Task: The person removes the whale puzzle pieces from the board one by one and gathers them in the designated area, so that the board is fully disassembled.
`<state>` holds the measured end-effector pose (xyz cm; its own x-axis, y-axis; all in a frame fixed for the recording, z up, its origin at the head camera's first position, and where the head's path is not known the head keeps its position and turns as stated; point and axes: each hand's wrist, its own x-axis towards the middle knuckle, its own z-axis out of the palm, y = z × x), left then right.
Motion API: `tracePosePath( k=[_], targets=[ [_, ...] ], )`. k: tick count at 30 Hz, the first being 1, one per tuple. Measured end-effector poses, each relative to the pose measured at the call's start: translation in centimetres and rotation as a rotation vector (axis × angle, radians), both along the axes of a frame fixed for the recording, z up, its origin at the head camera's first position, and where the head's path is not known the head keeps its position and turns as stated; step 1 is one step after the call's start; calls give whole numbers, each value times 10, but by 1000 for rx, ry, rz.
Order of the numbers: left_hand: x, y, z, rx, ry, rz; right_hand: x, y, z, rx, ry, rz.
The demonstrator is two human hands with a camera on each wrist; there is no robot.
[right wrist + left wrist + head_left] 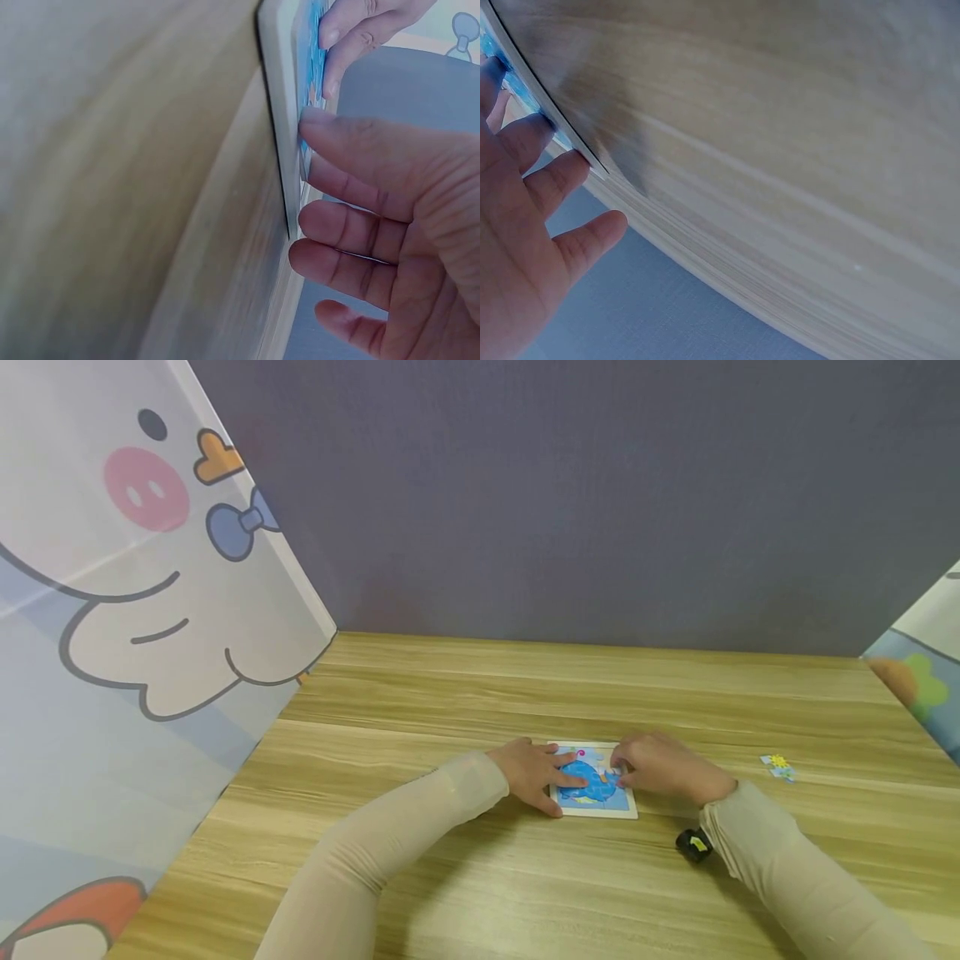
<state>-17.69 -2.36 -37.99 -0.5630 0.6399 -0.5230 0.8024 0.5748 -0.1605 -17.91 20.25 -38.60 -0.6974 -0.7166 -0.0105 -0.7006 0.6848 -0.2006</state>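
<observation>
A small jigsaw puzzle (588, 781) with a blue sea-animal picture lies in a white-edged tray (611, 814) on the table. My left hand (534, 772) rests on its left side, fingers spread across the picture. At the right side my right hand (663, 770) bends over the tray, and its thumb and index finger pinch a puzzle piece (304, 166) at the picture's edge. That piece shows only as a thin edge in the right wrist view. The other right fingers (345, 225) are loosely curled beside the tray. Both hands cover parts of the picture.
Loose puzzle pieces (778, 766) with a yellow flower shape lie to the right of the tray. A black wrist device (693, 845) with a yellow arrow hangs under the right wrist. A grey panel (562, 510) stands behind the wood-grain table (450, 693), with a cartoon-printed wall (150, 610) at left.
</observation>
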Motion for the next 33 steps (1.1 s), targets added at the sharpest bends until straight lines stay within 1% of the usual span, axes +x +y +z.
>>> tracePosePath(
  k=[5,12,14,17,20,22,26,29,33],
  targets=[
    [0,-2,-1,8,-6,6,0,-2,1,-7,-33,-16],
    [-2,-2,-2,21,-11,17,-3,-5,2,27,-73,-40],
    [-2,-3,-2,22,-12,16,-3,-6,4,18,-133,-73],
    [-2,-2,-2,19,-15,15,-5,-6,4,-56,-297,-155],
    [-2,-2,0,19,-22,15,-7,-6,4,-138,-450,-256],
    [-1,-2,1,19,-26,13,-7,-7,4,-154,-497,-291],
    [-1,-2,2,20,-30,12,-7,-9,5,-144,-497,-313],
    [-1,-2,2,20,-26,11,-6,-11,7,-136,-480,-318],
    [-1,-1,2,21,-30,14,-4,-12,8,-135,-484,-351]
  ],
)
